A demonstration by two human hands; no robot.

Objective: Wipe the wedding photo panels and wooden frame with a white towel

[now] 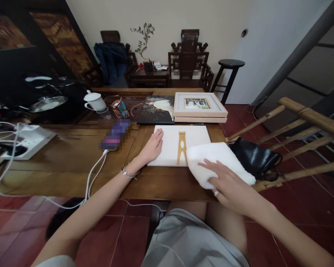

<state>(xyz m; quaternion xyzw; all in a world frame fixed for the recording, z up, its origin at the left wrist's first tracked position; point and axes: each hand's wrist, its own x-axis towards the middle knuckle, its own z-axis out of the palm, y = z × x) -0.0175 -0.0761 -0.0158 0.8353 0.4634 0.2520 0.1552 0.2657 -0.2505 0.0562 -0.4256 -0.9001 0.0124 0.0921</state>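
Observation:
A white rectangular board (168, 146) lies flat on the wooden table in front of me. Its middle carries a flat gold-coloured, two-legged piece (181, 146) with a small oval opening. My left hand (153, 146) rests on the board's left edge, fingers stretched out and holding nothing. At the board's right front corner is a fluffy white cloth (203, 159), partly covering that corner. My right hand (221, 180) grips this cloth from above, its fingers bent into it; the thumb is mostly hidden.
Behind the board lie a dark photo panel (157, 108) and stacked light picture frames (200, 106). To the left are a phone (115, 135) on a white cable, a drink carton (119, 108), a lidded cup (95, 102) and a power strip (30, 141). A wooden chair (295, 107) holds a black bag (256, 157).

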